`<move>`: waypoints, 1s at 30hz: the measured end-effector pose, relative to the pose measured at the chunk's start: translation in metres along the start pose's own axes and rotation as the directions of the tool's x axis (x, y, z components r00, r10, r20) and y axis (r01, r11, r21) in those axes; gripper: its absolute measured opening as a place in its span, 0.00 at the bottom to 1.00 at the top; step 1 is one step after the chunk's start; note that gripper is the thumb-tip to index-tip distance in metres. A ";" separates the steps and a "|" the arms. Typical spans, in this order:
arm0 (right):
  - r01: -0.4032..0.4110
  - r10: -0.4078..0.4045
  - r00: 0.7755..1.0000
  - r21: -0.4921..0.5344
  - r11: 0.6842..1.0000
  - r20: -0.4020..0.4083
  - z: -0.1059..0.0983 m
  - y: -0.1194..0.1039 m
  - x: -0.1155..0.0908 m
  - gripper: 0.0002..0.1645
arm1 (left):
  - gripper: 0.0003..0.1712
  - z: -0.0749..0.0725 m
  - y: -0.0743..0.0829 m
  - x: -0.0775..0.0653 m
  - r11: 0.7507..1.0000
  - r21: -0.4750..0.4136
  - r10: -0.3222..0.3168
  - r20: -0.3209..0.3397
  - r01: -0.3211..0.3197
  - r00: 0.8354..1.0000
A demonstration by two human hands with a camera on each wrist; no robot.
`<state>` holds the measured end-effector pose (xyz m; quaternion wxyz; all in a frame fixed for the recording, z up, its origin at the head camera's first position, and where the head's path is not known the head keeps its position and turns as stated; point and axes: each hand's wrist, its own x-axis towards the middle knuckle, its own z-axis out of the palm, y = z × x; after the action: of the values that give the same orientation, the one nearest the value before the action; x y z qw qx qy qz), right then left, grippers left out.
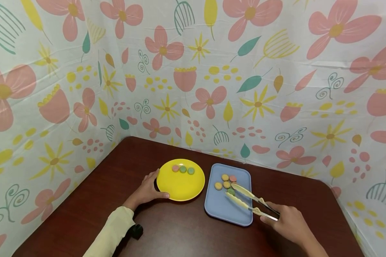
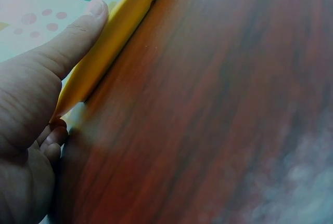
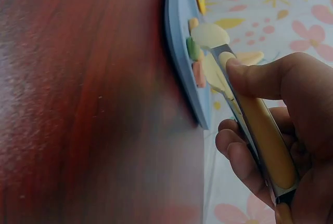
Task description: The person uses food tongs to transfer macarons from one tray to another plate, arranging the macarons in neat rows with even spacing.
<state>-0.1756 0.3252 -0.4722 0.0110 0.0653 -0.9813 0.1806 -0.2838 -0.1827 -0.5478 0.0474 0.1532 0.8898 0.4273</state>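
Macaron-like discs (image 1: 225, 177), small, round, and coloured pale yellow, pink and green, lie in two groups. The first group is a row of three (pink, green, green from left to right) at the far side of the round, glossy yellow plate (image 1: 180, 187). The second group is a mixed cluster on the far half of the rectangular, pale blue tray (image 1: 218, 207) with rounded corners and raised rim. The tray is positioned just to the right of the plate, both on the dark reddish-brown, wood-grained surface (image 1: 170, 232).

Hands are apart from each other. The left hand (image 1: 147, 191) grips the plate at its left rim, with the thumb along the near-left edge. The right hand (image 1: 287, 222) is clamped on the metal tongs (image 1: 242, 204) with cream, scalloped tips, held from the near right over the tray. The tips stand parted, with one green disc (image 1: 231, 192) between them (contact with either tip cannot be told). White cloth (image 1: 209, 76) with a floral print hangs behind the far edge and along the left side.
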 end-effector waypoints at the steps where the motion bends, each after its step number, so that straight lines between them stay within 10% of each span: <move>1: 0.001 -0.001 1.000 -0.002 1.000 -0.002 0.001 0.001 0.000 0.40 | 0.75 0.000 0.000 0.000 1.000 0.002 0.003 -0.002 -0.003 1.000; 30: -0.012 0.013 1.000 0.008 1.000 -0.016 0.012 0.009 -0.007 0.35 | 0.74 0.000 0.000 0.000 1.000 0.009 -0.007 0.004 0.007 1.000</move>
<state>-0.1696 0.3299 -0.4865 0.0175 0.0577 -0.9809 0.1851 -0.2835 -0.1830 -0.5477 0.0500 0.1511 0.8921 0.4228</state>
